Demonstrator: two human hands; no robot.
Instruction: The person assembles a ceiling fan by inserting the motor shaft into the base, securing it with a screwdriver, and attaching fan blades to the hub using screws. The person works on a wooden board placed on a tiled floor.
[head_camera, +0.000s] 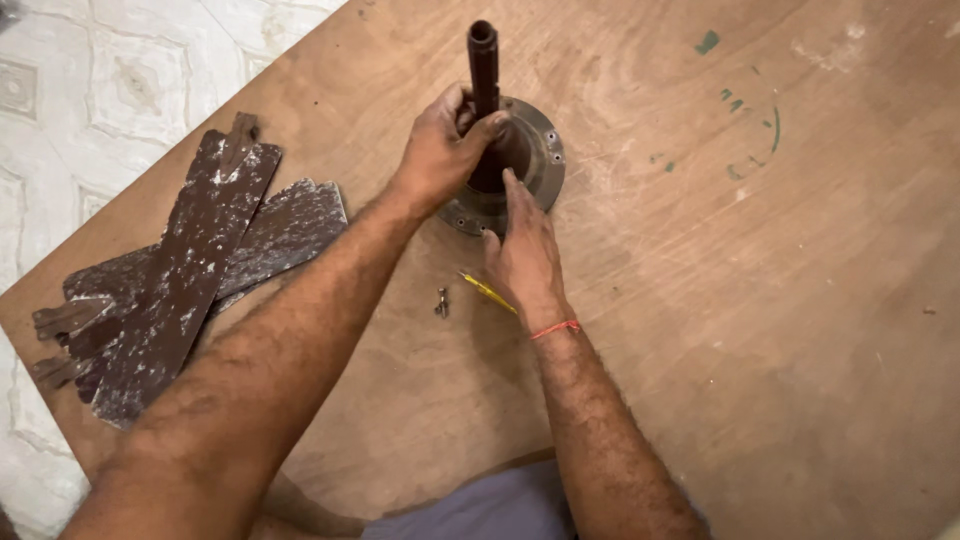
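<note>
A round grey metal motor housing (545, 160) with a dark brown cone cover and an upright brown rod (483, 60) stands on a plywood board (750, 300). My left hand (440, 150) wraps around the brown cone at the base of the rod. My right hand (522, 250) reaches up from below with its fingers touching the cone's near side; a red thread circles that wrist. Just below the hands lie a small metal bolt (441, 301) and a yellow-handled tool (487, 290), partly hidden under my right hand.
Several dusty brown fan blades (190, 270) lie stacked on the board's left part. A light patterned tile floor (90, 90) shows beyond the board's left edge. Green paint marks (750, 130) dot the board at the upper right.
</note>
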